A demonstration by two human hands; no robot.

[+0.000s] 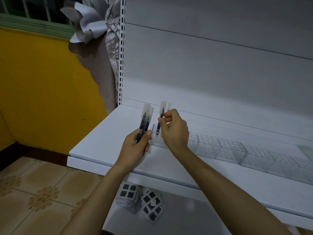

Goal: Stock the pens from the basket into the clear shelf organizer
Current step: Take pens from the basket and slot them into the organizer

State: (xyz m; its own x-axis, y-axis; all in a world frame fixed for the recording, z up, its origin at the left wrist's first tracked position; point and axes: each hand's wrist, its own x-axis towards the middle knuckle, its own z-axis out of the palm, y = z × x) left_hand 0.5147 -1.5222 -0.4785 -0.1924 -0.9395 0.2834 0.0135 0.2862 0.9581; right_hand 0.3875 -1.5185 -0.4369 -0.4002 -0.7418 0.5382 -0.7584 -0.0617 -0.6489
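Left hand [135, 146] grips three pens [144, 122]; right hand [175, 131] pinches one pen [161, 114].

The pens [145, 122] are shown with black barrels in clear wrappers topped with white, the clear organizer [228, 148] is patterned with a regular grid of small dimples, and the shelf [101, 141] is plain white. The wall [42, 82] is painted mustard yellow, the window frame [33, 24] green, and the beige curtain [111, 39] is printed with grey-brown leaves. The floor tiles [33, 192] are tan with darker floral medallions, and the packs [150, 204] are marked with black squares on white.
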